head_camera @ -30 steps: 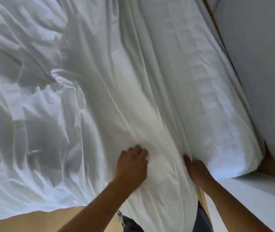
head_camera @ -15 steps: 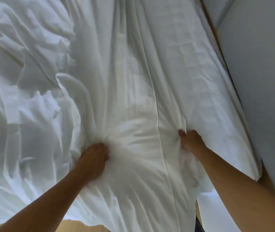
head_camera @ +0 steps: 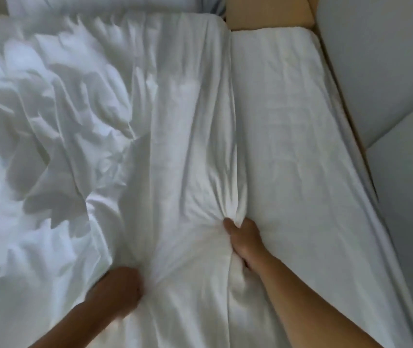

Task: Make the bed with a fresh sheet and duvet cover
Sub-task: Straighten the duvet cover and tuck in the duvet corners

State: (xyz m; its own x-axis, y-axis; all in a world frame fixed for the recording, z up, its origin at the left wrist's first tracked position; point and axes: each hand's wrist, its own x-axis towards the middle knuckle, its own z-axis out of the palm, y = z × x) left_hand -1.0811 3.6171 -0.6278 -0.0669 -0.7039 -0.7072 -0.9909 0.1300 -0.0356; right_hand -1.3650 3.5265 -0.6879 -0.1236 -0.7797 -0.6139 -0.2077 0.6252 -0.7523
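Duvet, left part: the white duvet point(head_camera: 175, 146) lies heaped in deep, shadowed creases over the left half of the bed, reaching the left edge of the view.
Left hand: the left hand point(head_camera: 117, 290) is low and left of centre, blurred. Its fingers are curled into a fist pressed into the duvet, and folds fan out from the knuckles, so it grips a bunch of the cloth. The forearm runs off the bottom edge.
Duvet, middle band: between the two hands the duvet is flatter, with long creases running up toward the head of the bed. Its right edge forms a straight fold line from top to bottom.
Right hand: the right hand point(head_camera: 244, 241) sits on that right edge, higher than the left hand. The thumb lies on top, the other fingers are tucked under the cloth and mostly hidden, and a pinched ridge of fabric rises just above it. It holds the duvet edge.
Sheet: a white sheet point(head_camera: 288, 146) covers the mattress to the right of the duvet, smooth with faint wrinkles, uncovered from the fold line to the bed's right side.
Frame: a tan wooden frame point(head_camera: 263, 16) shows at the top beyond the sheet and as a thin strip down the right side.
Wall: a plain grey wall point(head_camera: 376, 59) fills the far right.
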